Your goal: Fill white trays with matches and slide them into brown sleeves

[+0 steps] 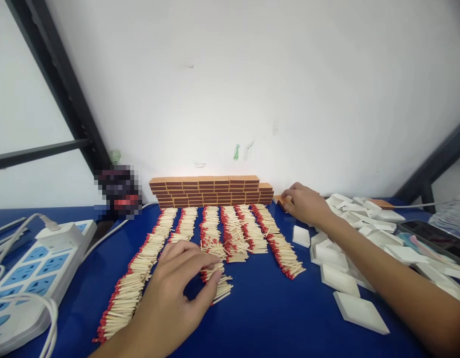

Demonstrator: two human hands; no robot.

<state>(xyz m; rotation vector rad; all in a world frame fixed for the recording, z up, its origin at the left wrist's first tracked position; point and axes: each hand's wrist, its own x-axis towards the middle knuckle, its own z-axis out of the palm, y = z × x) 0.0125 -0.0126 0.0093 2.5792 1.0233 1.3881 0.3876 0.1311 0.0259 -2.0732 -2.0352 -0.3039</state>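
Note:
My left hand point(178, 286) hovers over or rests at a small group of red-tipped matches point(221, 288) in the middle. Its thumb and index finger are a little apart, with nothing visible between them. Several rows of matches point(127, 293) run across the blue table towards the wall. My right hand point(304, 203) reaches to the back, its fingers curled over an orange-brown matchbox point(285, 203); its palm side is hidden. To its left, brown matchboxes point(207, 191) are stacked against the wall. White matchbox trays point(360, 311) lie loosely beneath and beside my right forearm.
A white power strip point(71, 268) with cables lies at the left edge. Behind it, a blurred-out dark object point(120, 191) stands near a black metal frame post point(62, 74). A dark phone point(434, 238) rests among the trays at right. The white wall point(252, 89) bounds the table's back.

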